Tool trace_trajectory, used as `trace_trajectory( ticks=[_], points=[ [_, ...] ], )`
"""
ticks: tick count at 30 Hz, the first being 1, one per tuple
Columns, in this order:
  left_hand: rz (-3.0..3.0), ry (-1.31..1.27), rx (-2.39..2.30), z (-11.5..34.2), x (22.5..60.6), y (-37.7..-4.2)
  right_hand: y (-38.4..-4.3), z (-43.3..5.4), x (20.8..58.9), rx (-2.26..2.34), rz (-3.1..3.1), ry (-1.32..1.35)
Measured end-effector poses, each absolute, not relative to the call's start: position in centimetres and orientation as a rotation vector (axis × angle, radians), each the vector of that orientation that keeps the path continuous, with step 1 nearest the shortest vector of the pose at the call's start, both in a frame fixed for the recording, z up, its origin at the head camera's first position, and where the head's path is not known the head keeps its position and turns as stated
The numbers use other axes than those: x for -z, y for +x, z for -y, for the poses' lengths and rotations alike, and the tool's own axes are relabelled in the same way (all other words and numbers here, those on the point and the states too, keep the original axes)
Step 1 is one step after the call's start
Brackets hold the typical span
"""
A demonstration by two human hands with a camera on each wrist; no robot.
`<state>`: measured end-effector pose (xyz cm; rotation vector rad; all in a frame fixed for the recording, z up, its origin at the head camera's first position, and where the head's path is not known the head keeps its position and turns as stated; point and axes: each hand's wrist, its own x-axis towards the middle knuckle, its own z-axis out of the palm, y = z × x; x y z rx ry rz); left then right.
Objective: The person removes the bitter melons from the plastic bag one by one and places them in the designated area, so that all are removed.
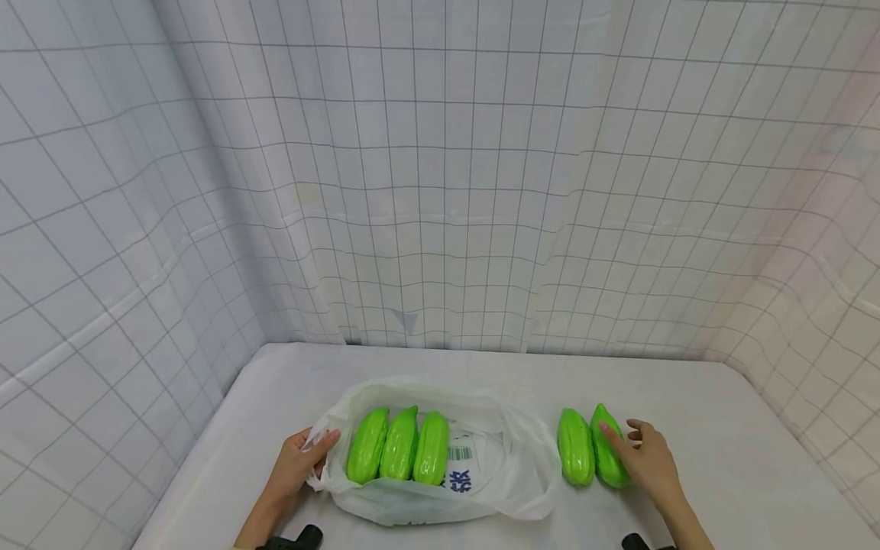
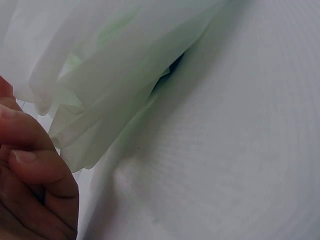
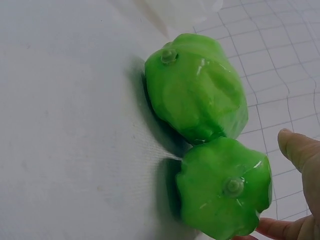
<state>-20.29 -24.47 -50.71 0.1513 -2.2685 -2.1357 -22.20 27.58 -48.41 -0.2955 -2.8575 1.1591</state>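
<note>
Dark-gridded white curtain [image 1: 474, 198] (rippled low down) on three sides of white table [image 1: 736, 443].

Markings on the Bag

I locate all markings on the bag [image 1: 525, 473], as follows.

1. Barcode [image 1: 459, 453]: green-tinted vertical bars, visible within the mouth of the bag. Any digits are too small for me to make out.
2. Blue print [image 1: 460, 480]: bold strokes, Chinese in form, positioned just below the barcode. I cannot read the wording with certainty.
3. Dark marks [image 1: 416, 522]: set along the near lower edge of the bag; too faint for me to read.
</note>
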Motion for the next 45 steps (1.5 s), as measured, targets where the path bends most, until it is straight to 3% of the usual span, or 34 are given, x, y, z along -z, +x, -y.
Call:
trace_trajectory(
  ticks=[19,45],
  points=[
    [2.274,0.193,2.134,24.5,50.9,-20.3,-21.9,-25.9,46.7,-1.172,2.549,-0.244],
    [2.276,0.159,2.134,24.6,50.9,-20.4,-20.6,-21.2,43.5,-1.234,2.443,0.049]
  ],
)
